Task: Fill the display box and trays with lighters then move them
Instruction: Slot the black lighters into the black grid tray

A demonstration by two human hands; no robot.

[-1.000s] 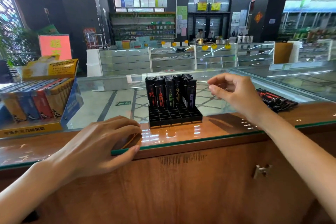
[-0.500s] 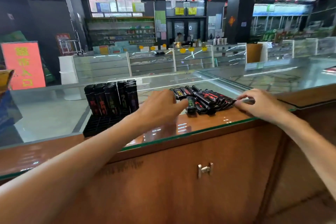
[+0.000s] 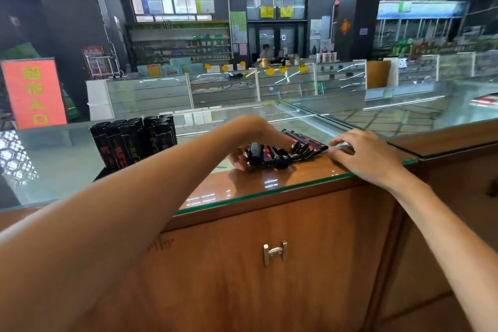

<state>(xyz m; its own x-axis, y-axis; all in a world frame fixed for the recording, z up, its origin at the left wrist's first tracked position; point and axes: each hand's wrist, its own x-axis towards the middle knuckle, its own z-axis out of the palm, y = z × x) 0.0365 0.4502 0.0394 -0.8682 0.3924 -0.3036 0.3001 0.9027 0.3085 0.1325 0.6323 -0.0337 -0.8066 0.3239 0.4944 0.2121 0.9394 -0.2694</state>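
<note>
Your left hand (image 3: 253, 137) arches over the left end of the loose lighters (image 3: 283, 155), fingers curled down over their far side and your thumb (image 3: 238, 160) pressed in from the near side, so several of them sit clamped in that grasp; one black lighter stands tilted against your palm. Your right hand (image 3: 372, 155) lies flat and relaxed at the other end of the same pile, its fingertips (image 3: 334, 143) touching the ends of the rightmost lighters and holding none of them. The pile lies on its side on the glass counter top (image 3: 269, 183), near the front edge, black bodies with red markings pointing roughly away and to your right. To the left of the pile, partly hidden behind your left forearm, the black tray (image 3: 103, 173) stands on the same glass with upright lighters (image 3: 134, 143) packed in its back rows; how much of its front is filled you cannot tell from here. Under the glass is the wooden cabinet (image 3: 296, 224), with a metal handle (image 3: 275, 252) on its door. Far to the left a red sign (image 3: 33, 93) with yellow characters stands beyond the counter.
</note>
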